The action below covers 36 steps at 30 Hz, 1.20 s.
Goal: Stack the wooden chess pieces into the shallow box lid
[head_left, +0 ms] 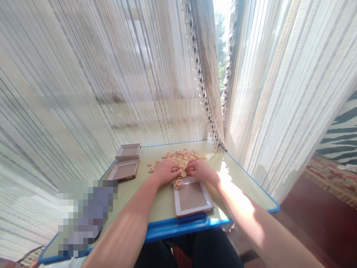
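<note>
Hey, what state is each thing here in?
Middle box: open
Corner pieces: overlapping, at its far left corner
Loose pieces: scattered, bunched
Nearer left box: open
Farther left box: open
Curtains: hanging, parted
Table: partly sunlit
Left hand: fingers curled
Right hand: fingers curled

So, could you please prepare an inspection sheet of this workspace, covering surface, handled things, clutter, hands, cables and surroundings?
Surface: pale tabletop with blue edging.
Handled things: many round pieces spread beyond an open box; a small stack at its far left corner.
Clutter: two more open boxes at left; a pixelated patch, content unreadable.
Hands: left hand and right hand at the pieces' near side; grip unclear.
Cables: nothing seen.
Surroundings: striped curtains, window gap.
</note>
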{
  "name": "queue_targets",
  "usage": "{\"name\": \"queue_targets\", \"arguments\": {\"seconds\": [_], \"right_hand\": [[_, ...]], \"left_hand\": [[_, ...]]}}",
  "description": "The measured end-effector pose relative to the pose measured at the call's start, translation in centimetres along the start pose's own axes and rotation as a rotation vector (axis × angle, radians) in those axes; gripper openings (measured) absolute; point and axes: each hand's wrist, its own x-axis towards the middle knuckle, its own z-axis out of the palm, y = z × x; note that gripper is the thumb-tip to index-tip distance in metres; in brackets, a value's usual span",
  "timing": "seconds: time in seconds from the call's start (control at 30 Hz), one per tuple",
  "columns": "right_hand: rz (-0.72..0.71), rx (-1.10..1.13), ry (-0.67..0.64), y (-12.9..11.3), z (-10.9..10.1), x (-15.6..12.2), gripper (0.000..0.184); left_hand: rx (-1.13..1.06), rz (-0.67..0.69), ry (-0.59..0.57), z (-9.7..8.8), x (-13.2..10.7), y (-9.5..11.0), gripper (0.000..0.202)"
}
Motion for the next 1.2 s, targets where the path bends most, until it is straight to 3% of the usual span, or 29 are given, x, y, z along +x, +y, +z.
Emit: {"name": "queue_targets", "arguments": {"seconds": [0.3, 0.47, 0.6, 0.77, 0.97, 1.1, 1.2], "right_hand": [[0.027, 0.018, -0.159, -0.5, -1.1, 1.3, 0.016], [0.191, -0.026, -0.245, -0.4, -1.5, 3.0, 0.023], [0.218, -0.018, -0.222, 0.1, -0.7, 3.6, 0.021], [0.187, -0.031, -0.156, 0.6, 0.3, 3.6, 0.017], [0.138, -0.006, -0.128, 0.5, 0.4, 3.0, 0.025], [0.130, -0.010, -0.156, 0.5, 0.3, 2.6, 0.024], [0.101, 0.029, -0.103, 0.4, 0.4, 2.4, 0.026]], "left_hand": [[-0.025, -0.159, 0.046, 0.3, 0.1, -0.4, 0.025], [-0.018, -0.152, 0.064, 0.5, 0.2, -0.4, 0.017], [-0.080, -0.071, 0.050, 0.7, 0.3, -0.9, 0.020], [-0.021, -0.159, 0.144, -0.1, 0.1, -1.0, 0.020], [0.105, -0.283, -0.019, -1.1, -0.4, -0.4, 0.020], [0.081, -0.305, -0.018, -0.9, -0.4, -0.3, 0.021], [0.044, -0.297, -0.005, -0.8, -0.3, -0.5, 0.023]]}}
